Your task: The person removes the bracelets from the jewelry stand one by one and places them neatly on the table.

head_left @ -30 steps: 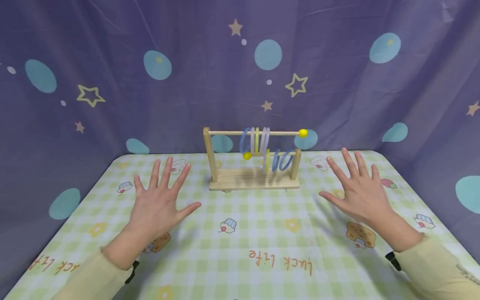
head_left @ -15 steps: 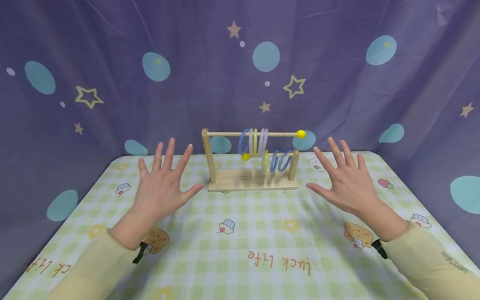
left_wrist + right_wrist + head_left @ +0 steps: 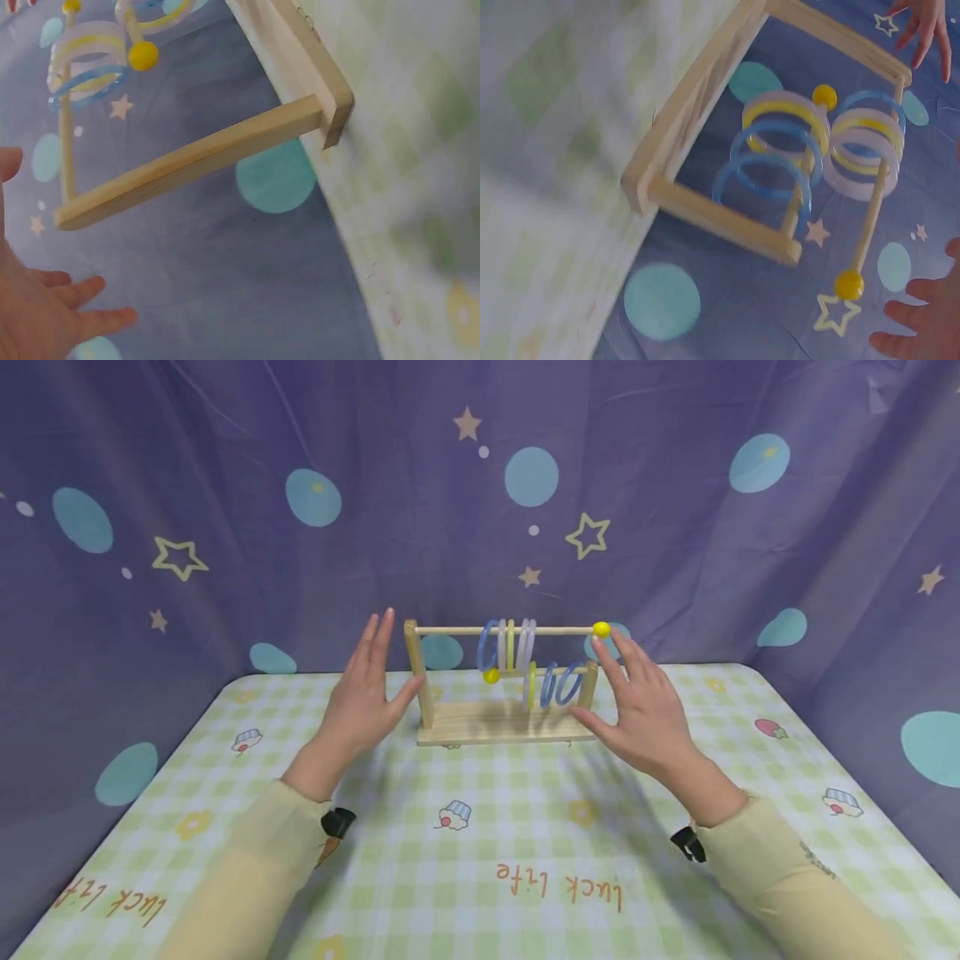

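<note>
A wooden rack (image 3: 480, 727) with two horizontal rods stands at the back of the table. Several blue, yellow and whitish rings (image 3: 527, 643) hang on its upper rod (image 3: 453, 631). More rings, among them a blue one (image 3: 570, 685), hang on the lower rod. Each rod ends in a yellow ball (image 3: 848, 285). My left hand (image 3: 363, 706), fingers extended, is beside the tall left post (image 3: 202, 155), its thumb overlapping that post in the head view. On the other side my right hand (image 3: 648, 714) spreads its fingers near the upper rod's ball and the short right post (image 3: 724, 221).
A green-and-white checked cloth (image 3: 525, 827) with printed cakes, flowers and lettering covers the table. Behind and at both sides hangs a purple curtain (image 3: 420, 552) with stars and blue dots, close to the table's back edge.
Both hands have moved inward and forward, from wide apart to the two ends of the rack. Their fingers have drawn closer together. The rack and its rings stay in place.
</note>
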`<state>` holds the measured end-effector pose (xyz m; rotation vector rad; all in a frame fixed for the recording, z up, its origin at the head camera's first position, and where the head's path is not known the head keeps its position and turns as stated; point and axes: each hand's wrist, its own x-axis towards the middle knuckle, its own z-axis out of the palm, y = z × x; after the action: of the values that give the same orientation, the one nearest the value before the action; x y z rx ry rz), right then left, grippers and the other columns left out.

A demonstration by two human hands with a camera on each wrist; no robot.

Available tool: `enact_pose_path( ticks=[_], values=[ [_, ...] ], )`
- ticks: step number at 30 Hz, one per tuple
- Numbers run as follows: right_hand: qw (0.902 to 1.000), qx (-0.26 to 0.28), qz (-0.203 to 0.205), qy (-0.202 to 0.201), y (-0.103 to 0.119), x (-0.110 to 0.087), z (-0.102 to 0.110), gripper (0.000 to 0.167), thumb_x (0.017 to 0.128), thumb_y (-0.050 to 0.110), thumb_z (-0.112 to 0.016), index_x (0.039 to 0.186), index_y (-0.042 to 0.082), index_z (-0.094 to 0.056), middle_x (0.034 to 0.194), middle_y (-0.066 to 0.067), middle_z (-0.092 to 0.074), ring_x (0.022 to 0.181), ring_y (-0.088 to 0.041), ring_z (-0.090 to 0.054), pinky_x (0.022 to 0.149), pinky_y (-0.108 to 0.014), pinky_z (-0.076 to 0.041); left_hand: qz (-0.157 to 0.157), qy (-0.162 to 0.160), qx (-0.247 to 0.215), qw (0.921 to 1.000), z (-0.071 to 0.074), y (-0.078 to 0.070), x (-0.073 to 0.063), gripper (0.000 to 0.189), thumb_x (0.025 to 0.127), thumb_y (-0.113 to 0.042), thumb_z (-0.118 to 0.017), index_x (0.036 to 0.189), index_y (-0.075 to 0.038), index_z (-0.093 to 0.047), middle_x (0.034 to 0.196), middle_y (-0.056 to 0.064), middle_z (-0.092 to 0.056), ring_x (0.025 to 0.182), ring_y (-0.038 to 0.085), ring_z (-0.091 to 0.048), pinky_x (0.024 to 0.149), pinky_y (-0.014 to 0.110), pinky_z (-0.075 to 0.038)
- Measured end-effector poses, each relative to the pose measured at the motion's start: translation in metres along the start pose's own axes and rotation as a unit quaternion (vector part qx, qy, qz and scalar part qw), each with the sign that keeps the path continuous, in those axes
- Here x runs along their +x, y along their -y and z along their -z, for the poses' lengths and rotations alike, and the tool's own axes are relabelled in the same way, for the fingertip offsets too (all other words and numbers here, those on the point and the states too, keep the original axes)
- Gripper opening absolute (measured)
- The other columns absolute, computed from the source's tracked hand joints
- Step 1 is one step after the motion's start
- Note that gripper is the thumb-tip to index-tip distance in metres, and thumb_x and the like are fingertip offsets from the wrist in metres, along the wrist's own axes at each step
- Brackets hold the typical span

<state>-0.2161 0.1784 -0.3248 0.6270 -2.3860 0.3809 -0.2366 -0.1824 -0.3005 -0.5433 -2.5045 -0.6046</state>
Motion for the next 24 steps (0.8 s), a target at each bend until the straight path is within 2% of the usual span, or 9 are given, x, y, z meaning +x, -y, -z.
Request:
enact_pose_path(
  ticks=[3, 4, 6, 10, 11, 13, 17, 20, 24],
  values=[
    [0.9977, 0.050, 0.011, -0.045, 0.007, 0.005, -0.011, 0.088, 0.091, 0.074, -0.031, 0.153, 0.011, -0.028, 0.153, -0.016, -0.031, 0.131, -0.041, -0.039, 0.099, -0.059, -0.038, -0.004, -0.019, -0.052, 0.9984, -0.008, 0.005, 0.004, 0.087, 0.096, -0.026, -0.062, 0.157, -0.022, -0.001, 0.161, 0.011, -0.008, 0.138, 0.044, -0.026, 0.097, 0.066, -0.037],
    [0.9960, 0.067, 0.014, -0.057, 0.009, 0.007, -0.015, 0.086, 0.092, 0.072, -0.033, 0.152, 0.010, -0.029, 0.152, -0.015, -0.034, 0.128, -0.040, -0.042, 0.097, -0.059, -0.040, -0.005, -0.023, -0.070, 0.9973, -0.010, 0.007, 0.006, 0.086, 0.097, -0.025, -0.062, 0.157, -0.022, -0.001, 0.161, 0.009, -0.009, 0.132, 0.044, -0.037, 0.093, 0.065, -0.041],
    [0.9921, 0.096, 0.019, -0.079, 0.014, 0.010, -0.022, 0.083, 0.093, 0.069, -0.037, 0.151, 0.010, -0.031, 0.148, -0.015, -0.040, 0.124, -0.039, -0.046, 0.090, -0.058, -0.044, -0.008, -0.028, -0.104, 0.9942, -0.016, 0.010, 0.009, 0.084, 0.097, -0.022, -0.061, 0.157, -0.023, -0.002, 0.161, 0.008, -0.010, 0.129, 0.042, -0.042, 0.082, 0.058, -0.049],
    [0.9832, 0.151, 0.014, -0.101, 0.021, 0.015, -0.037, 0.076, 0.095, 0.062, -0.044, 0.149, 0.009, -0.034, 0.141, -0.015, -0.048, 0.120, -0.036, -0.050, 0.078, -0.054, -0.050, -0.019, -0.033, -0.164, 0.9858, -0.025, 0.014, 0.016, 0.081, 0.097, -0.013, -0.060, 0.157, -0.022, -0.005, 0.158, 0.011, -0.020, 0.123, 0.036, -0.048, 0.066, 0.044, -0.051],
    [0.9804, 0.168, 0.009, -0.103, 0.022, 0.017, -0.041, 0.073, 0.096, 0.058, -0.047, 0.149, 0.010, -0.034, 0.138, -0.015, -0.049, 0.119, -0.035, -0.050, 0.075, -0.053, -0.050, -0.022, -0.034, -0.176, 0.9835, -0.028, 0.015, 0.017, 0.081, 0.097, -0.010, -0.059, 0.157, -0.022, -0.006, 0.157, 0.013, -0.024, 0.130, 0.035, -0.042, 0.067, 0.043, -0.052],
    [0.9730, 0.206, -0.003, -0.103, 0.025, 0.020, -0.048, 0.066, 0.097, 0.045, -0.055, 0.149, 0.010, -0.034, 0.137, -0.014, -0.050, 0.118, -0.034, -0.051, 0.073, -0.050, -0.051, -0.026, -0.033, -0.198, 0.9792, -0.032, 0.017, 0.021, 0.078, 0.098, -0.007, -0.057, 0.156, -0.020, -0.007, 0.153, 0.016, -0.029, 0.128, 0.036, -0.045, 0.073, 0.045, -0.053],
    [0.9519, 0.286, -0.033, -0.104, 0.032, 0.026, -0.061, 0.059, 0.096, 0.018, -0.063, 0.147, 0.009, -0.035, 0.135, -0.014, -0.052, 0.117, -0.035, -0.051, 0.079, -0.051, -0.049, -0.016, -0.034, -0.234, 0.9714, -0.040, 0.018, 0.026, 0.071, 0.099, -0.002, -0.052, 0.156, -0.018, -0.012, 0.149, 0.018, -0.035, 0.124, 0.039, -0.048, 0.084, 0.050, -0.052],
    [0.9325, 0.338, -0.053, -0.116, 0.037, 0.031, -0.070, 0.055, 0.096, 0.010, -0.062, 0.145, 0.008, -0.037, 0.134, -0.015, -0.053, 0.116, -0.036, -0.052, 0.084, -0.052, -0.046, -0.008, -0.039, -0.252, 0.9668, -0.044, 0.019, 0.029, 0.065, 0.100, 0.000, -0.048, 0.155, -0.017, -0.017, 0.146, 0.021, -0.038, 0.122, 0.040, -0.050, 0.087, 0.051, -0.051],
    [0.9085, 0.387, -0.063, -0.145, 0.043, 0.037, -0.081, 0.051, 0.095, 0.004, -0.061, 0.141, 0.003, -0.039, 0.126, -0.019, -0.058, 0.109, -0.039, -0.055, 0.078, -0.052, -0.046, -0.006, -0.048, -0.268, 0.9623, -0.049, 0.021, 0.029, 0.058, 0.101, 0.002, -0.045, 0.152, -0.015, -0.024, 0.138, 0.027, -0.044, 0.119, 0.042, -0.051, 0.089, 0.052, -0.050]
  ],
)
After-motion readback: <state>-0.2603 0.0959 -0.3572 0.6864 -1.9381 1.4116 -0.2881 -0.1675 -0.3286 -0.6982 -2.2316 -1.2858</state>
